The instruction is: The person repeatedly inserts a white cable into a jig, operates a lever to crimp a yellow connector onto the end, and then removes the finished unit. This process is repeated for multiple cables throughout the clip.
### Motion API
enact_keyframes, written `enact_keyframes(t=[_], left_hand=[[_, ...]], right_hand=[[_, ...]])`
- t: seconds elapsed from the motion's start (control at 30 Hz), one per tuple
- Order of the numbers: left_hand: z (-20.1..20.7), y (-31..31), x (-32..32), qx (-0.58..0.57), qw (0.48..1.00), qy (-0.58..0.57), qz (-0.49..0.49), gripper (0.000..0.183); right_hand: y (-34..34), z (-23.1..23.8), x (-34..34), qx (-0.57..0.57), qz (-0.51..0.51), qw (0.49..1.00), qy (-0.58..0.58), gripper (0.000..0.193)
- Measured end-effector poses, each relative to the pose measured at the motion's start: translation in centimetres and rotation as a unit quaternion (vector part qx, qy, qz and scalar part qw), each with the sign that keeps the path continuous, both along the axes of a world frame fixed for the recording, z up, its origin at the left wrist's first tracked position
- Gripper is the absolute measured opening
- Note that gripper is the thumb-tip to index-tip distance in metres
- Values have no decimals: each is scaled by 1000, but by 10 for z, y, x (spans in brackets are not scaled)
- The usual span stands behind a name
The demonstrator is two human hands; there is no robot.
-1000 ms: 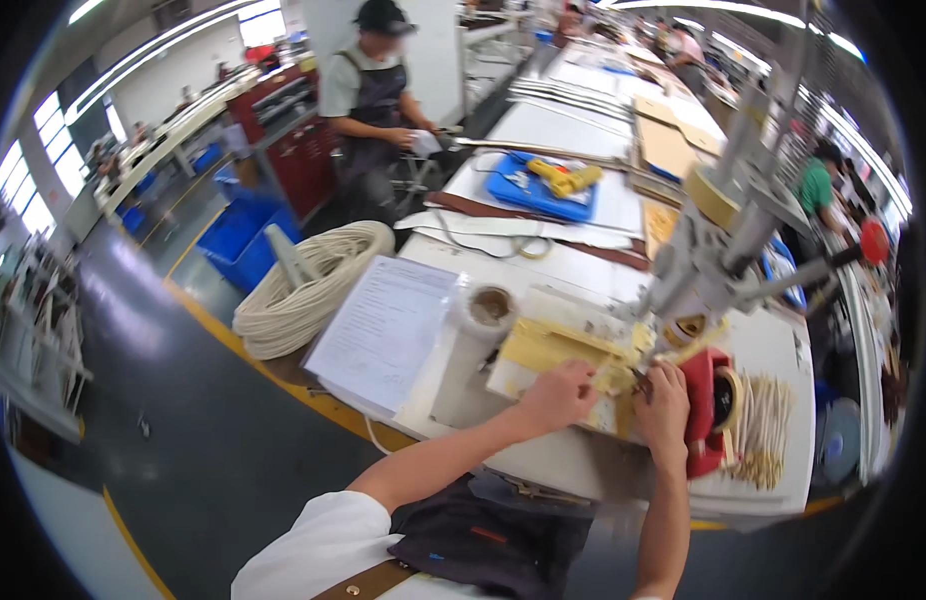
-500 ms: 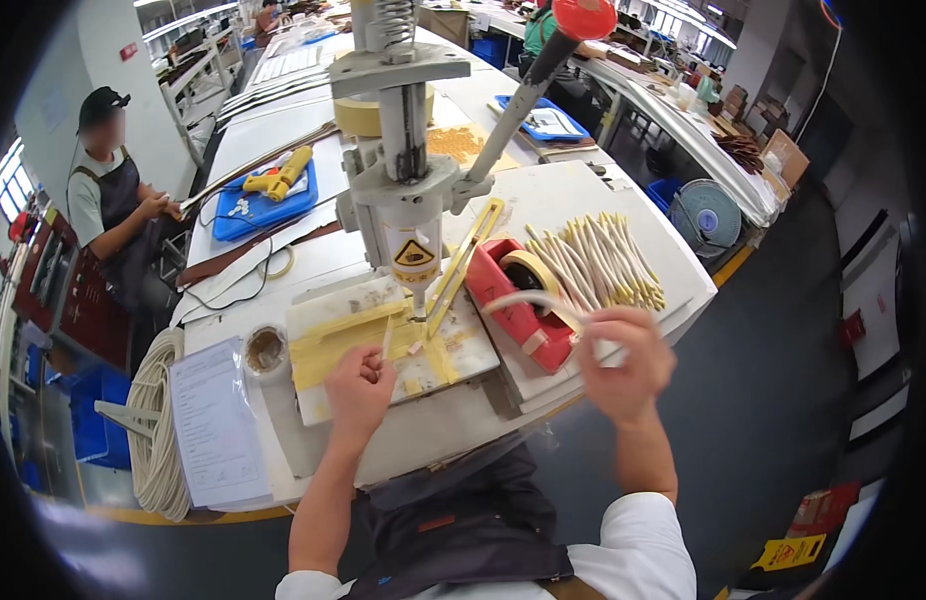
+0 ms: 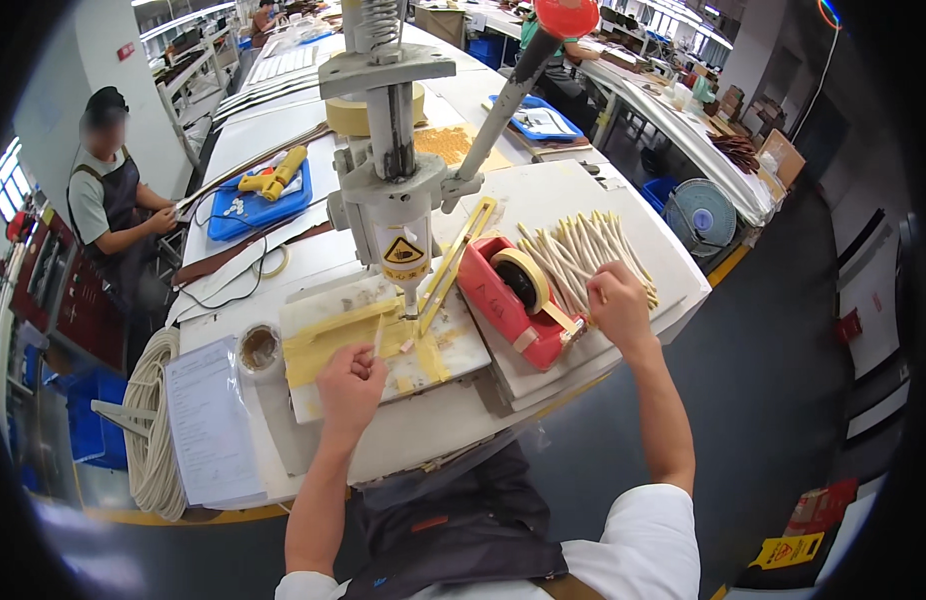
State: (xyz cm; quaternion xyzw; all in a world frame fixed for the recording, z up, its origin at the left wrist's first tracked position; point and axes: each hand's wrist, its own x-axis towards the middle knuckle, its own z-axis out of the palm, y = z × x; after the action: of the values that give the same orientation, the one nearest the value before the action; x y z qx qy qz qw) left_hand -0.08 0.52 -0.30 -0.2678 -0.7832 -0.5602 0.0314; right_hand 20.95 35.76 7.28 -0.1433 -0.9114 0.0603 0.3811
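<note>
My left hand [image 3: 351, 382] is closed in a pinch, and a thin pale strip [image 3: 380, 335] stands up from its fingertips. It is over the near edge of a white base plate [image 3: 458, 365] covered with yellow tape, below the hand-lever press [image 3: 398, 215]. Over the near right side of a pile of whitish cords with yellow tips [image 3: 573, 245], my right hand [image 3: 620, 300] has its fingers curled together; what they hold, if anything, is hidden. Left of that hand lies a red tape dispenser [image 3: 493, 300] with a roll of cream tape [image 3: 520, 278].
A yellow slotted bar [image 3: 457, 265] lies beside the press. On the left are a tape roll [image 3: 260, 348], a paper sheet [image 3: 213, 425] and a coil of cord [image 3: 155, 430]. A blue tray [image 3: 258, 210] bears a yellow glue gun [image 3: 276, 178]. A co-worker [image 3: 113, 190] stands far left.
My right hand has moved up and away over the cord pile; the curved whitish cord it held over the dispenser no longer shows separately. My left hand has barely moved.
</note>
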Motion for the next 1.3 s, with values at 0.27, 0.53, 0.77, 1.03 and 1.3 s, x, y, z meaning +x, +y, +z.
enact_keyframes(t=[0.27, 0.53, 0.77, 1.03, 1.3], left_hand=[[7, -4, 2, 101, 986, -129, -43, 17], [42, -47, 76, 14, 944, -212, -251, 15], [45, -113, 96, -86, 954, -228, -176, 16], [77, -156, 15, -154, 985, 63, 37, 13], [30, -152, -23, -194, 975, 102, 24, 11]], right_hand=[[-49, 29, 21, -45, 16, 996, 75, 16], [-183, 35, -4, -130, 281, 950, -26, 26], [-194, -15, -31, -178, 430, 875, -135, 14], [-182, -51, -96, -194, 263, 944, -53, 15], [-187, -64, -107, -214, 254, 943, -3, 12]])
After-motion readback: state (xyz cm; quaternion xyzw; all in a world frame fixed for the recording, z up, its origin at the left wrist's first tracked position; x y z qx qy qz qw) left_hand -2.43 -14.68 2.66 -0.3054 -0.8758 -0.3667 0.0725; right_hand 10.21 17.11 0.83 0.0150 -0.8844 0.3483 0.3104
